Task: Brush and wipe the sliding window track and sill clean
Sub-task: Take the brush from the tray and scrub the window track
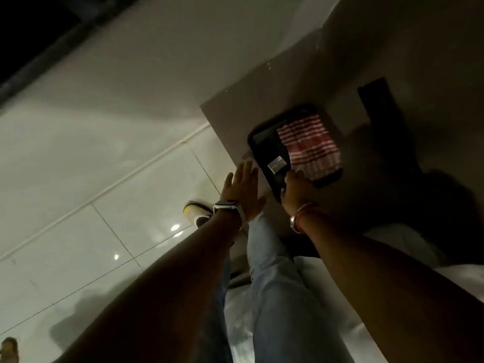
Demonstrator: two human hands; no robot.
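A black tray point(262, 138) lies on a brown table point(301, 82). In it are a folded red-and-white striped cloth point(309, 145) and a small silver piece point(277, 165), possibly a brush's metal band. My right hand point(297, 189), with bangles at the wrist, rests on the tray's near edge. Its fingers are bent and the tips reach the cloth's corner; what it grips is hidden in the dark. My left hand point(243, 191), with a watch at the wrist, hovers flat beside the table's edge, left of the tray, with its fingers apart and nothing in it.
A dark window frame point(39, 43) runs across the top left above a pale wall. Glossy floor tiles point(104, 218) fill the left. My jeans leg point(272, 284) and a yellow-and-white shoe point(196, 213) are below. A dark upright object point(379, 113) stands on the table behind the tray.
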